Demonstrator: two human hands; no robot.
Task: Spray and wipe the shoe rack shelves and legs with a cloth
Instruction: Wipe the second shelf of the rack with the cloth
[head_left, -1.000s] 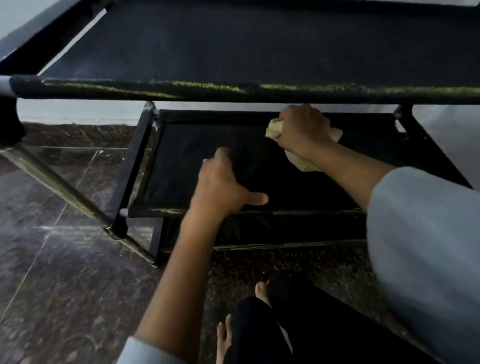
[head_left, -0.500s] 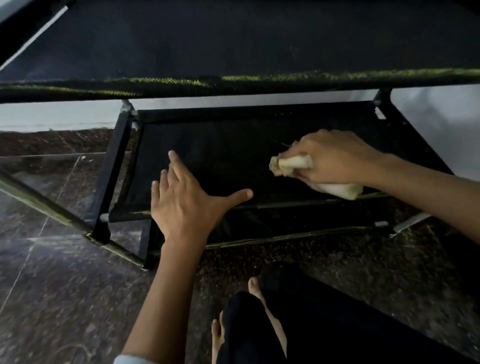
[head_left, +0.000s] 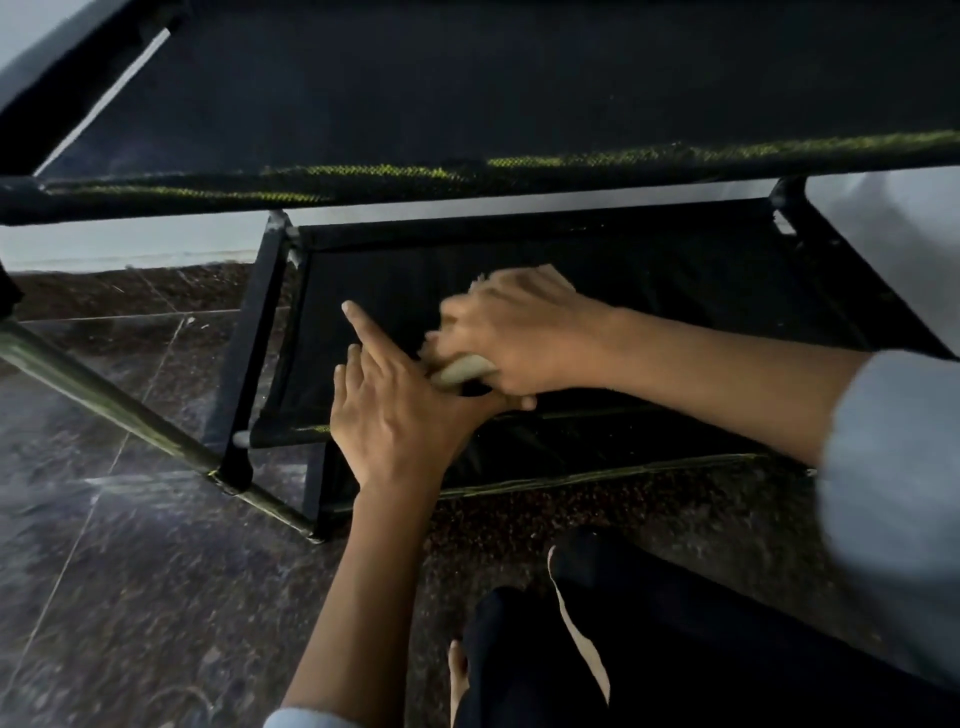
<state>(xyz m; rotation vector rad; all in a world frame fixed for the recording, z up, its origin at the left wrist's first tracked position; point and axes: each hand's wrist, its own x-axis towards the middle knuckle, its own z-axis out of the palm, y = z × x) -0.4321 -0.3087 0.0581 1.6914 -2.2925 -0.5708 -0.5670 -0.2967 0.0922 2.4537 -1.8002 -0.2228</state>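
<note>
The black fabric shoe rack fills the view, its upper shelf (head_left: 519, 88) across the top and a lower shelf (head_left: 675, 280) beneath. My right hand (head_left: 519, 332), blurred with motion, grips a bunched beige cloth (head_left: 460, 370) against the lower shelf near its front left. My left hand (head_left: 400, 410) rests flat on the same shelf's front edge with fingers straight, thumb stretched under the right hand. A black corner leg (head_left: 254, 353) stands left of both hands.
A metal frame tube (head_left: 119, 410) runs diagonally across the dark speckled floor (head_left: 130, 597) at left. A white wall (head_left: 130, 244) lies behind the rack. My dark-trousered legs and a bare foot (head_left: 460, 675) are at the bottom centre.
My right hand has swept the cloth leftward along the lower shelf, from its right side until it meets my left hand. The left hand has stayed on the front edge.
</note>
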